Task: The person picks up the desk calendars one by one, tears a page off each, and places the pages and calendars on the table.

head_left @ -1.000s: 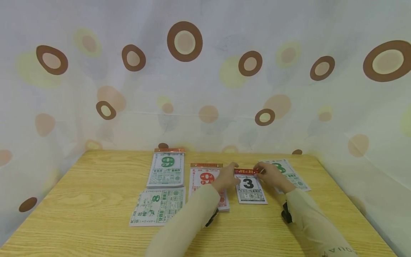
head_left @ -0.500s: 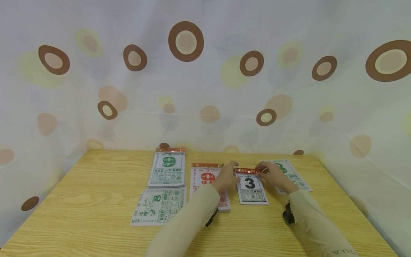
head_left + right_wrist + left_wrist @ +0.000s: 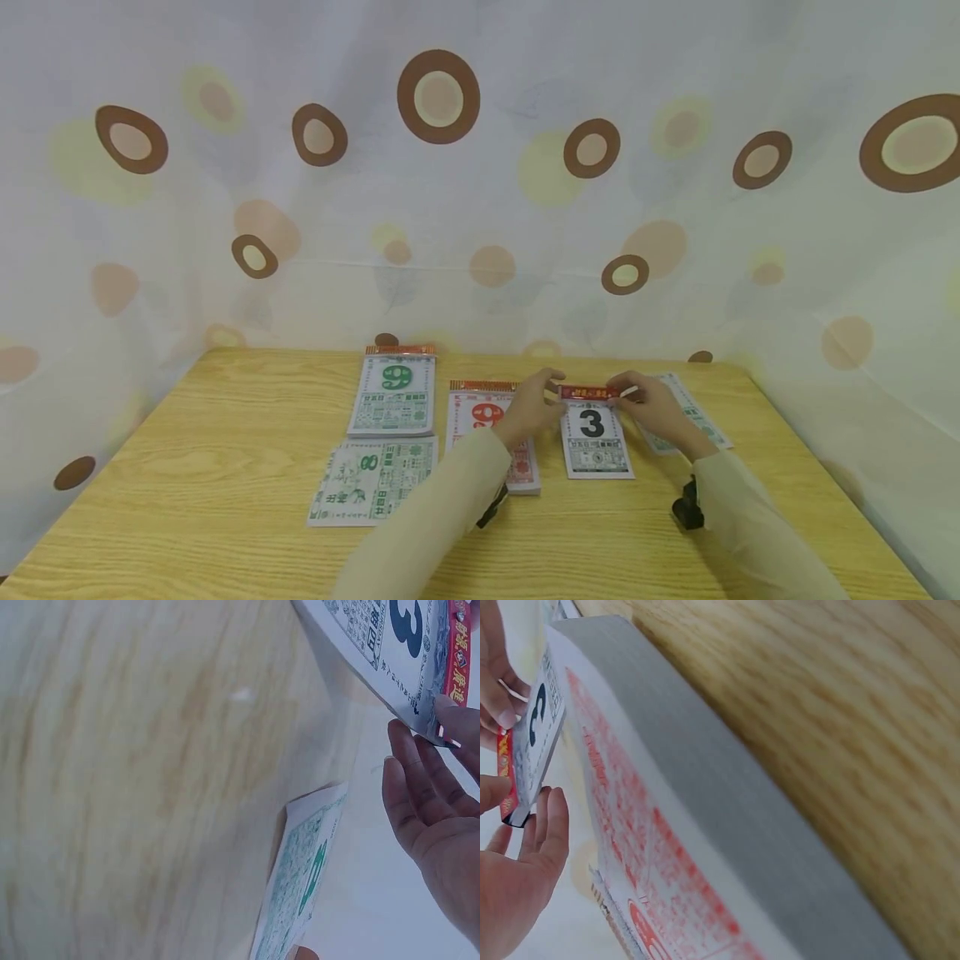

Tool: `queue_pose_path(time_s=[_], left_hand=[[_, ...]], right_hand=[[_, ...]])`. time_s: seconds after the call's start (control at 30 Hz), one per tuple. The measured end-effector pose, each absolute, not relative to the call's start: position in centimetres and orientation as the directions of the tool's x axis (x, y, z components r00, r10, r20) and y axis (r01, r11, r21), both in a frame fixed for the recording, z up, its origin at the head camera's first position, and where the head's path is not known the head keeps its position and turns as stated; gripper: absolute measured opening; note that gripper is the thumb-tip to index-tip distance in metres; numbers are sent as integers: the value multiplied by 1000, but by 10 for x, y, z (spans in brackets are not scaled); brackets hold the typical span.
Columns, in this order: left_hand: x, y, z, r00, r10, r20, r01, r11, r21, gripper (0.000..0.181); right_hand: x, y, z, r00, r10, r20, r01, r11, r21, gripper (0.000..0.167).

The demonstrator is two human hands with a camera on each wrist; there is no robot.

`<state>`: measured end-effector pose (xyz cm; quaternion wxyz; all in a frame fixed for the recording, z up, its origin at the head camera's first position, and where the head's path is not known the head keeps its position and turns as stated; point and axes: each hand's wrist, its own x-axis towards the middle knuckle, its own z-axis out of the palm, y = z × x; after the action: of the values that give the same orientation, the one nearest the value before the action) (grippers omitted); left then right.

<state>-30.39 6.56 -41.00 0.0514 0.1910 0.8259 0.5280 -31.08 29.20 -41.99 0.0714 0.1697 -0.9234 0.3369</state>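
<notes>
A small tear-off calendar (image 3: 595, 437) shows a large black 3 under a red header strip. My left hand (image 3: 528, 408) pinches the strip's left end, with the thumb on top and fingers below in the left wrist view. At the other end, my right hand (image 3: 663, 415) pinches the corner, its thumb (image 3: 459, 720) over the strip. The calendar's header end is tilted up; whether the lower end touches the table I cannot tell. Beneath my left forearm lies a thicker calendar (image 3: 463, 417) with a red 9, partly hidden.
A calendar (image 3: 393, 404) with a green 9 lies at the back left of the wooden table (image 3: 225, 467). In front of it, a green-printed calendar (image 3: 375, 483) lies sideways. Another green-printed one (image 3: 693, 412) is partly behind my right hand. Patterned cloth (image 3: 480, 208) surrounds the table.
The red header end of the small calendar has risen slightly and shifted a little right. My right hand has moved right with it and now covers the number on the green-printed calendar behind.
</notes>
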Motion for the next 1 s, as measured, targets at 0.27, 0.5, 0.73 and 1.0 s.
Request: queue_pose_path(time_s=[0.27, 0.5, 0.73, 1.0], left_hand=[[-301, 62, -402, -907, 396, 141, 273, 302, 913, 39], [-302, 57, -399, -887, 441, 134, 251, 220, 943, 31], [-301, 54, -394, -878, 461, 131, 250, 207, 946, 29], [-296, 46, -380, -866, 477, 148, 273, 204, 940, 28]], right_hand=[[-303, 294, -408, -900, -280, 333, -432, 672, -601, 25], [-296, 295, -398, -887, -296, 354, -459, 647, -609, 25], [-290, 293, -391, -867, -303, 395, -489, 672, -557, 26], [-273, 277, -365, -831, -311, 461, -535, 671, -513, 27]])
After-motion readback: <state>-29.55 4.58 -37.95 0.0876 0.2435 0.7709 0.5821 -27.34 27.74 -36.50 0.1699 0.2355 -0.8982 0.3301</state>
